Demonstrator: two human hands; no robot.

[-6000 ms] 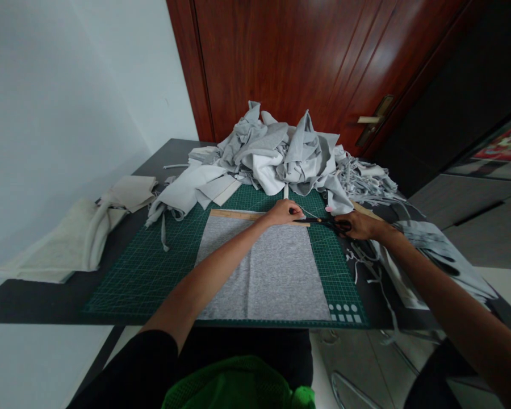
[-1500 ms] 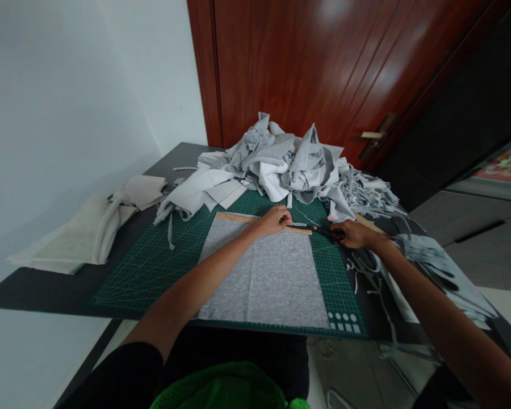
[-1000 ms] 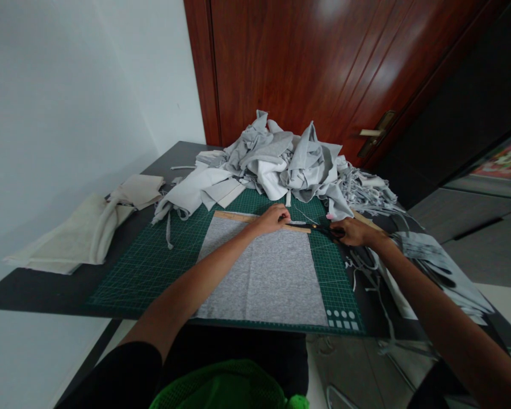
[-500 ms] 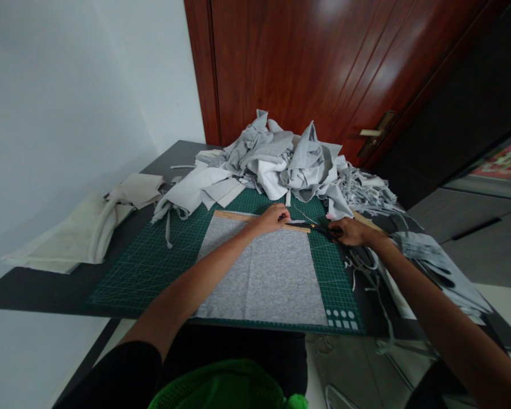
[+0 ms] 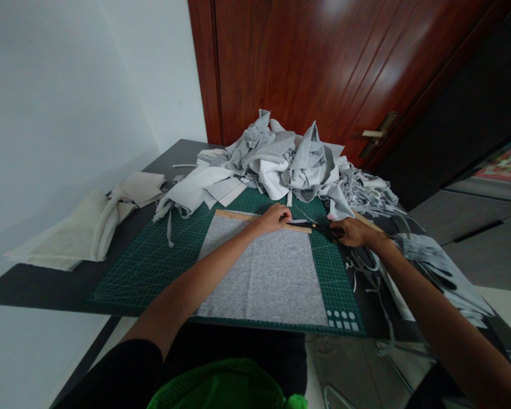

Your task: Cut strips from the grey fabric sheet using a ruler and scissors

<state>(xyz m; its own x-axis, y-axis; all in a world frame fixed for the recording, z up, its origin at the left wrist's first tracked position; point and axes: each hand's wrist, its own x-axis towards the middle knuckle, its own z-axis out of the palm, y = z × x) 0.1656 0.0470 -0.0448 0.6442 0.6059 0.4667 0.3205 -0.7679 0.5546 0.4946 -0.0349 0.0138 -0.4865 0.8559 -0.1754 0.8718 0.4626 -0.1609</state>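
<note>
A sheet of grey fabric (image 5: 276, 278) lies flat on a green cutting mat (image 5: 149, 272), with a wooden ruler (image 5: 234, 215) across its far edge. My left hand (image 5: 273, 218) rests over the ruler, its fingers pinched on the narrow fabric edge beyond it. My right hand (image 5: 352, 232) grips black-handled scissors (image 5: 320, 227). Their blades point left along the ruler, at the fabric edge just right of my left fingers. How far the blades are apart is too small to make out.
A heap of grey and white fabric (image 5: 281, 156) covers the back of the dark table (image 5: 21, 289). Thin scraps (image 5: 370, 190) lie to its right. Cream cloth (image 5: 80, 233) is at the left, and stacked grey pieces (image 5: 447, 278) sit beneath and beside my right forearm.
The whole view has shifted slightly. Both hands, the scissors and the ruler keep almost the same places on the fabric.
</note>
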